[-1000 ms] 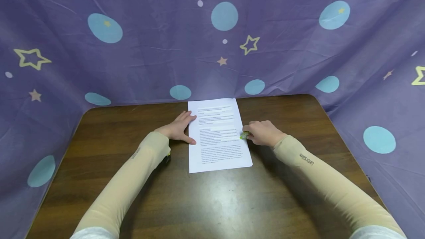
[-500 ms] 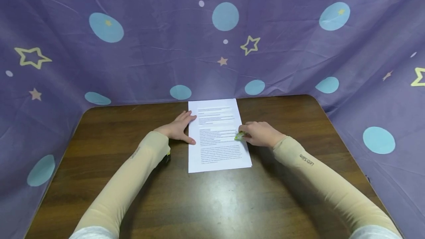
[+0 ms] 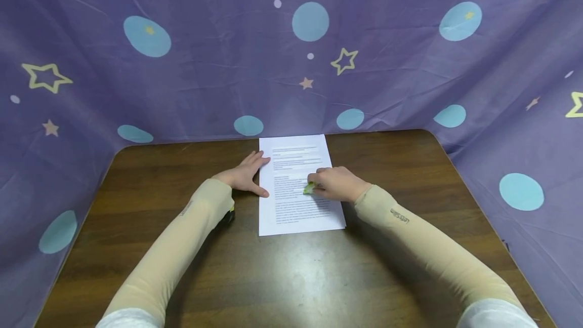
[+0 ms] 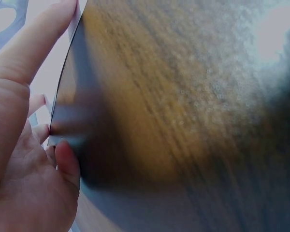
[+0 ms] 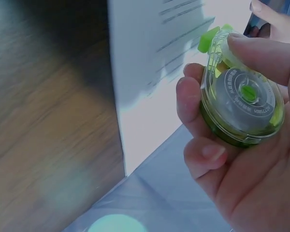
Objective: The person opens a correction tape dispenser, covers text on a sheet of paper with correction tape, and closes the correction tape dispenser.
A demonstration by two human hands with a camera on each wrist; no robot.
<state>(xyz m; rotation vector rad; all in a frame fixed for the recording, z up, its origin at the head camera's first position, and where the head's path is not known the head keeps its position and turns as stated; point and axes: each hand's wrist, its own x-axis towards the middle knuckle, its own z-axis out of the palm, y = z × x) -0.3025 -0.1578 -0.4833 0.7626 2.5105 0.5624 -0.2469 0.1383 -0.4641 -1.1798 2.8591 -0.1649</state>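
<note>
A green, see-through correction tape dispenser sits in my right hand, gripped between thumb and curled fingers. In the head view the dispenser's tip is over the middle of a printed sheet of paper, at the lines of text; whether it touches the sheet I cannot tell. My left hand rests at the sheet's left edge with thumb and fingers spread. In the left wrist view the thumb lies along the paper's edge. Another sheet's corner peeks out beneath at lower right.
The papers lie on a brown wooden table, near its far edge. Behind and beside the table hangs a purple curtain with stars and blue dots. A dark wrist strap shows under the left sleeve.
My right hand has moved left with the correction tape dispenser, from the sheet's right edge to the middle of the text. The left hand has stayed in place.
</note>
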